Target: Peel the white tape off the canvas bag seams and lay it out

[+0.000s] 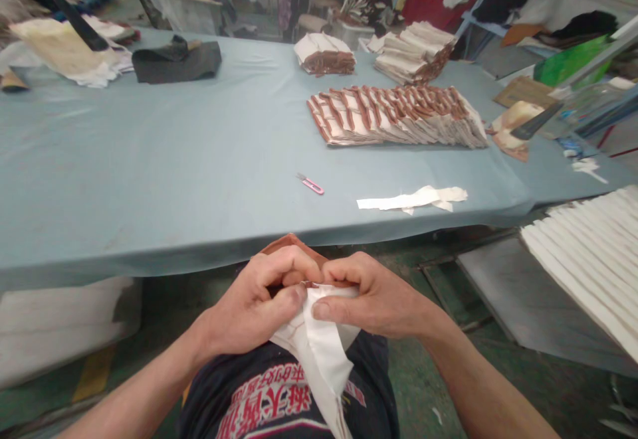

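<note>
Both hands meet in front of my body, below the table's front edge, and pinch one folded piece of brown and white fabric [319,346]. My left hand [259,299] is closed on its left part, thumb on top. Close beside it, my right hand [371,296] is closed on the right part, its thumb lying on a white strip that hangs down over the dark apron [269,392]. A brown edge [292,240] sticks up behind the knuckles. The fingertips are partly hidden in the folds. Pink thread snips [311,183] lie on the table.
The blue-covered table [149,180] holds a row of overlapping brown and white pieces [393,117], two stacks behind it, white scraps [413,198] and a folded dark cloth [177,62]. A pile of white pieces [593,246] stands at the right.
</note>
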A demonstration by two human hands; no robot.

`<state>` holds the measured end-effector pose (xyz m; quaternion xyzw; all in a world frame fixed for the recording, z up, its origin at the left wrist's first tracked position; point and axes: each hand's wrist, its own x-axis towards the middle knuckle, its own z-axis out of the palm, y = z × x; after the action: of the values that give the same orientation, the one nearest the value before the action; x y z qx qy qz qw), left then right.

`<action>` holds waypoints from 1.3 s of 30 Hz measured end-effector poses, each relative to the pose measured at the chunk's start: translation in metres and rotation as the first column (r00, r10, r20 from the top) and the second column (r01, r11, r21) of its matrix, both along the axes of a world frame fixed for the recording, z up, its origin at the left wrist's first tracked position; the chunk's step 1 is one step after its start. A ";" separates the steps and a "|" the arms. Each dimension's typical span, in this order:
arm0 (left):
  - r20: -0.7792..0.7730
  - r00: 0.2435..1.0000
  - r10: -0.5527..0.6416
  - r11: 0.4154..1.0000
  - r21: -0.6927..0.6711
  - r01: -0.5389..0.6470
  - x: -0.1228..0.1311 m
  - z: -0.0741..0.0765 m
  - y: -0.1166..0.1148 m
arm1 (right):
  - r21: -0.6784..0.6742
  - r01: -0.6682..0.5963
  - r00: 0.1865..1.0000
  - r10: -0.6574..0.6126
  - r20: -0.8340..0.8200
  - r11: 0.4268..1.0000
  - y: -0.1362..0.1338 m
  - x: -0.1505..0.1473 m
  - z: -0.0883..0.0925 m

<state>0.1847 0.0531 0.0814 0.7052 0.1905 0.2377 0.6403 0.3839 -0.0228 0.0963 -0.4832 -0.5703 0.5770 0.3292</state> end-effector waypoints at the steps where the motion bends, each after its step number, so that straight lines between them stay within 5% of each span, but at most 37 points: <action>1: 0.026 1.000 0.018 0.999 -0.032 -0.017 0.000 -0.004 -0.001 | -0.048 0.007 0.997 -0.011 -0.080 0.999 0.000 -0.001 -0.004; 8: 0.181 0.975 0.131 0.979 -0.181 -0.098 0.002 -0.029 -0.013 | -0.161 0.093 0.922 -0.146 -0.360 0.983 -0.006 -0.014 -0.028; 14: 0.186 0.978 0.095 0.980 -0.191 -0.059 0.009 -0.024 -0.020 | -0.213 0.135 0.879 -0.217 -0.424 0.968 -0.016 -0.017 -0.033; 21: 0.040 0.999 0.014 0.997 0.082 -0.017 0.011 -0.008 -0.015 | -0.051 0.125 0.962 -0.133 -0.238 0.991 -0.021 -0.001 -0.015; 26: 0.094 0.995 0.020 0.972 0.231 -0.041 0.016 -0.006 -0.014 | -0.087 0.136 0.950 -0.155 -0.272 0.987 -0.023 0.001 -0.016; 34: -0.030 1.000 0.004 1.000 0.011 -0.003 0.016 -0.009 -0.022 | -0.007 0.196 0.958 -0.193 -0.212 0.981 -0.026 0.003 -0.022; 39: 0.099 0.992 0.077 0.941 0.322 -0.105 0.019 -0.014 -0.022 | -0.055 0.174 0.944 -0.182 -0.273 0.983 -0.029 0.006 -0.026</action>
<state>0.2036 0.0315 0.0676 0.7811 0.1534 0.3250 0.5106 0.3903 -0.0517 0.0705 -0.4520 -0.4639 0.6153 0.4494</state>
